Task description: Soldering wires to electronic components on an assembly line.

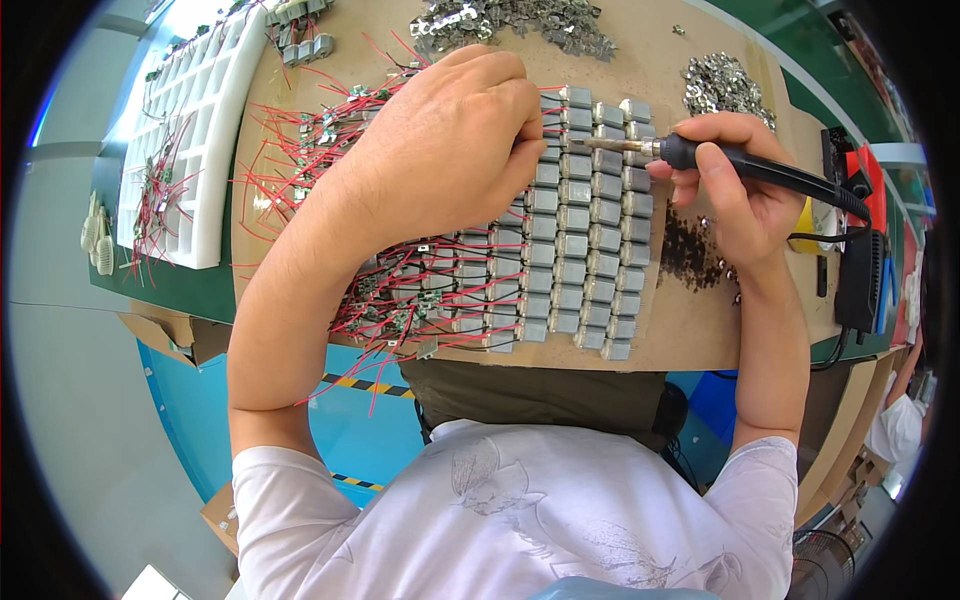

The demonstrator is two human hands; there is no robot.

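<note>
Rows of small grey metal motors [585,240] with thin red wires [420,290] lie on a brown board [660,340]. My left hand [450,150] rests palm down over the upper left rows, its fingertips pressing on the motors near the top. What is under the fingers is hidden. My right hand [725,175] grips a black-handled soldering iron [700,155]. The iron's metal tip points left, just above the top rows and close to my left fingertips.
A white compartment tray [190,130] with wired parts stands at the left. Piles of small silver metal pieces [520,25] lie at the board's far edge and upper right [725,85]. A dark burnt patch [690,255] marks the board's right side. Black cable and devices [860,270] sit at the right.
</note>
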